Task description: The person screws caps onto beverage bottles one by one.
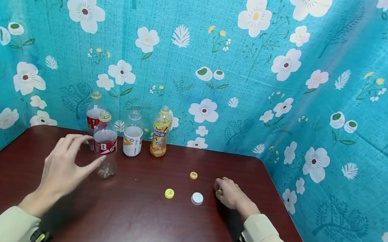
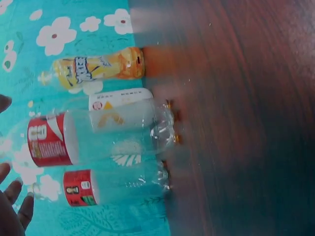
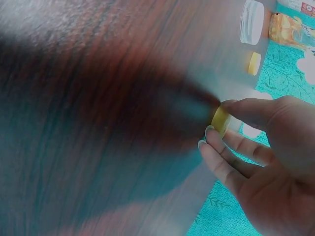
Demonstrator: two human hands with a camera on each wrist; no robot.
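My left hand (image 1: 63,164) is beside a clear plastic bottle with a red label (image 1: 105,147), thumb and fingers spread wide. In the left wrist view its fingertips (image 2: 26,209) show at the left edge, apart from the red-labelled bottles. A second red-labelled bottle (image 1: 93,115) stands just behind the first. Over on the right, my right hand (image 1: 230,193) pinches a yellow bottle cap (image 3: 220,120) between thumb and fingers, low over the table. Left of that hand lie a white cap (image 1: 197,198), a bright yellow cap (image 1: 169,193) and an orange-yellow cap (image 1: 193,175).
An uncapped bottle with a white label (image 1: 132,141) and a yellow-labelled tea bottle (image 1: 160,134) with some amber liquid stand towards the back of the dark wooden table (image 1: 147,223). Blue flowered cloth (image 1: 189,52) hangs behind and along the sides.
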